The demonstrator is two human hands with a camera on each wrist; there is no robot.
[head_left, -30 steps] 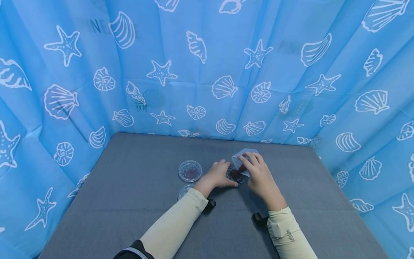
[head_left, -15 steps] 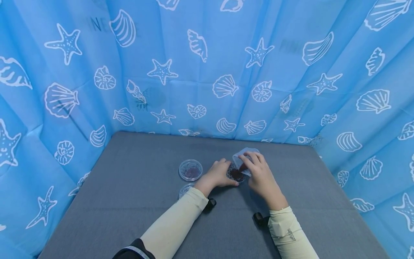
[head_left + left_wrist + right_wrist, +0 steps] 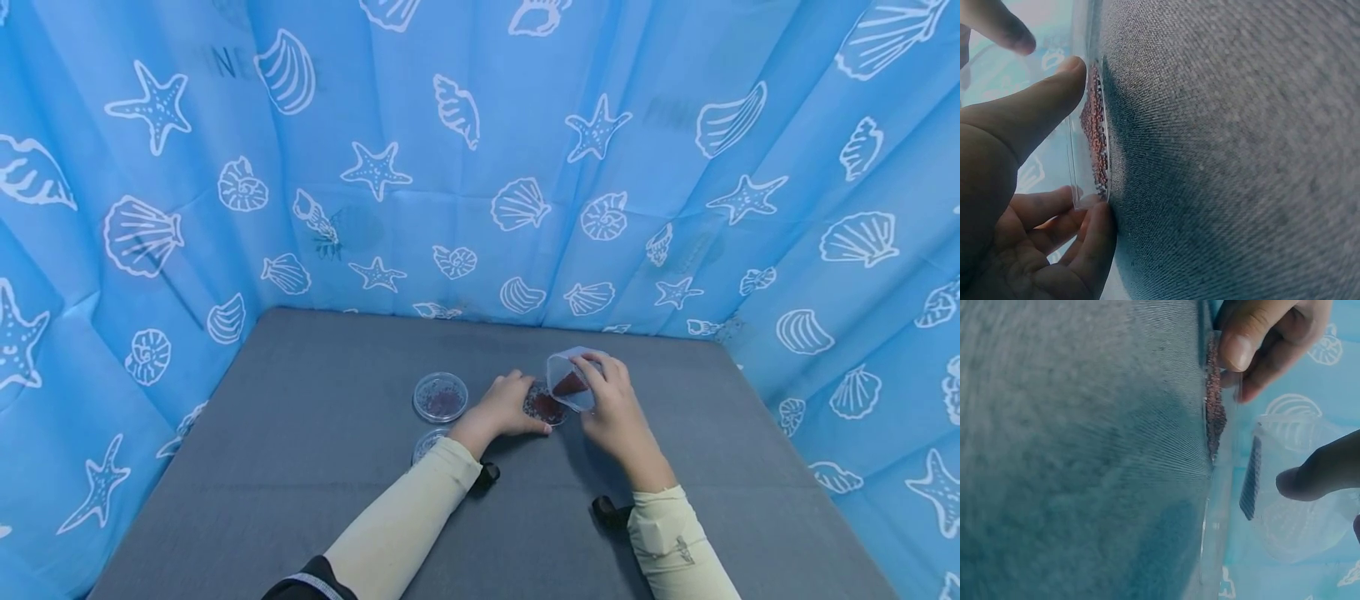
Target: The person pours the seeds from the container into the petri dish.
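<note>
A clear petri dish point(image 3: 535, 410) with reddish-brown granules lies flat on the grey cloth. My left hand point(image 3: 504, 407) grips its rim between thumb and fingers; in the left wrist view, the granules point(image 3: 1095, 128) form a mound against the clear side wall. Just above the dish's right side, a clear plastic cup point(image 3: 558, 367) is held in my right hand point(image 3: 613, 410). The cup is tilted left towards the dish, and similar granules point(image 3: 570, 384) rest inside it. In the right wrist view, a finger point(image 3: 1319, 475) lies against the cup, while the rest of the hand is mostly out of frame.
Left of my hands stands another petri dish point(image 3: 441, 397) with dark and reddish bits in it. Nearer me, a further dish point(image 3: 425, 446) is partly covered by my left arm. The grey table point(image 3: 315, 433) ends at a blue shell-print curtain point(image 3: 480, 167).
My right hand has moved slightly right and turned the cup, so its opening and the granules inside show more. The mound in the dish looks more exposed. The left hand keeps its place.
</note>
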